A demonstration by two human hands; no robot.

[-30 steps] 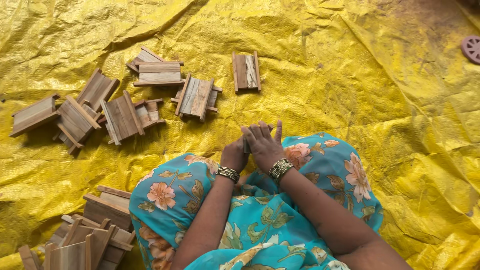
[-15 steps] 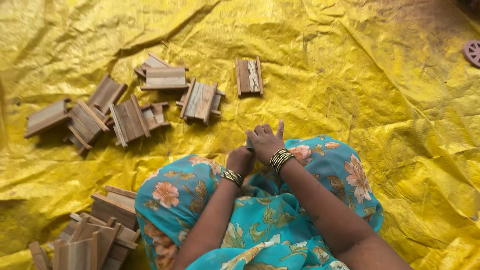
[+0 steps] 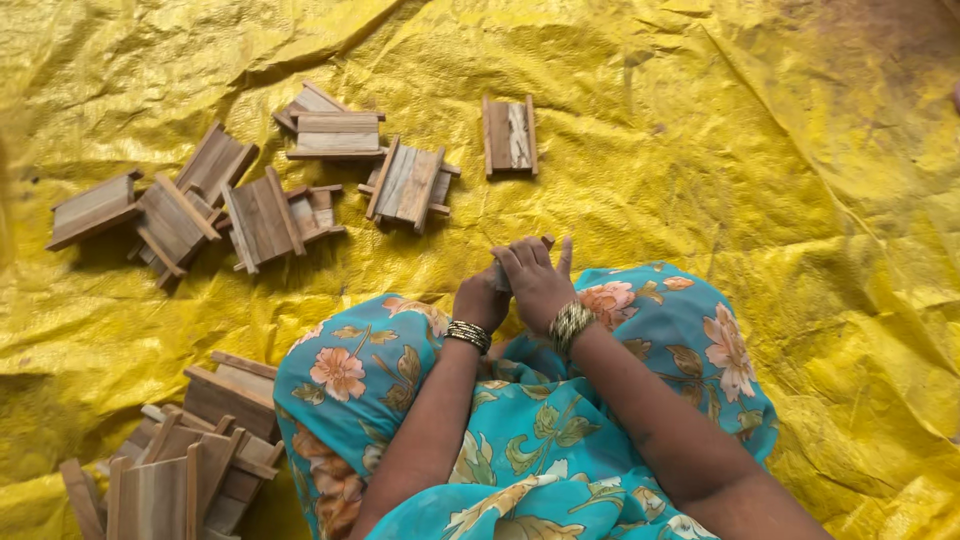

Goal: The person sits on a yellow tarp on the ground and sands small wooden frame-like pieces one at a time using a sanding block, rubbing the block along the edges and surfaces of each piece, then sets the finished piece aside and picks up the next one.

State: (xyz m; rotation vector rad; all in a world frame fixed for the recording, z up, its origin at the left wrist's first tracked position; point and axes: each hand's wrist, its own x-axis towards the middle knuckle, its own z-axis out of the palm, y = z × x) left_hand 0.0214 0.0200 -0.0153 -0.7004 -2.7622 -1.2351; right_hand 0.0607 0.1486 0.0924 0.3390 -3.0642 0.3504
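Seven: or so small wooden frames lie spread on the sheet ahead of the hands, as far as the overlaps let one count.
Left hand [image 3: 482, 298]: curled shut at the front of the lap, thumb side against the right hand; it seems to grip the near end of a wood piece [image 3: 503, 276].
Right hand [image 3: 535, 280]: laid over the left, fingers folded down on the same piece, one finger raised; only a pale sliver of wood shows between the two.
Piece in hand: at the edge of the lap, just ahead of the wrists; its shape is mostly hidden.
Single frame [image 3: 510, 134]: straight ahead of the hands, apart from the others, flat, two side rails up.
Frame cluster [image 3: 408, 182]: ahead and left of the hands, several overlapping, some tilted on one another.
Far-left frames [image 3: 165, 215]: well left of the hands, three or four touching.
Pile [image 3: 190, 450]: behind and left of the hands, beside the knee; loose slats and part-built frames heaped together.
Sheet [image 3: 760, 150]: yellow, crumpled, under everything; bare to the right of the hands.
Lap cloth [image 3: 540, 440]: turquoise with flowers.
Progress, judged: a spread of frames looks finished and set out ahead; one piece is in work; the heap by the knee looks like what is left.
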